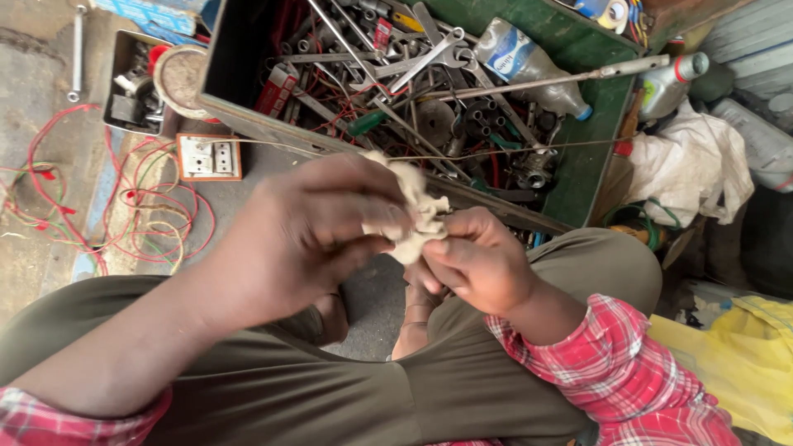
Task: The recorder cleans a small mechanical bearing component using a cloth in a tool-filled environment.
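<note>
A soft, crumpled wad of pale cloth [415, 213] sits pinched between both hands above the lap: left hand [318, 231] closed on it, right hand [479, 260] gripping its lower end. Beyond, a green metal toolbox [588, 157] holds steel spanners [421, 62], sockets and a clear plastic bottle [529, 66].

Both hands, left [310, 227] and right [479, 260], pinch a pale rag [413, 216] (crumpled) above the toolbox [582, 157].
</note>
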